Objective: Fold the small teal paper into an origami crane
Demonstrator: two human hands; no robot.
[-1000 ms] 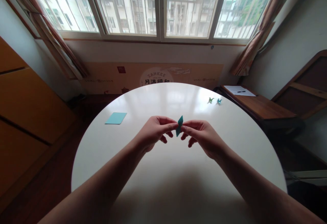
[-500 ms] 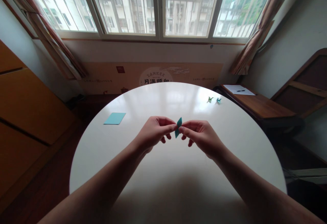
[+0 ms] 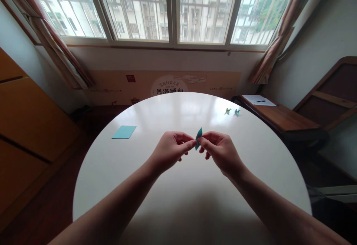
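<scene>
A small teal folded paper [image 3: 199,133], narrow and pointed at both ends, is held above the middle of the white table, tilted with its upper tip to the right. My left hand [image 3: 173,149] pinches its left side between thumb and forefinger. From the other side my right hand [image 3: 220,149] grips it the same way, its thumb across the near face. Fingertips cover the paper's middle, so its folds there are hidden.
The round white table [image 3: 178,111] bears a stack of light blue square paper [image 3: 124,132] at left. Green [image 3: 228,111] and blue [image 3: 237,112] folded paper cranes stand at the far right. Beyond is a wooden side table [image 3: 276,117] with a paper sheet [image 3: 256,100] and pen.
Both hands and the folded paper have shifted slightly right. The paper leans further to the right, and the view has tipped a little.
</scene>
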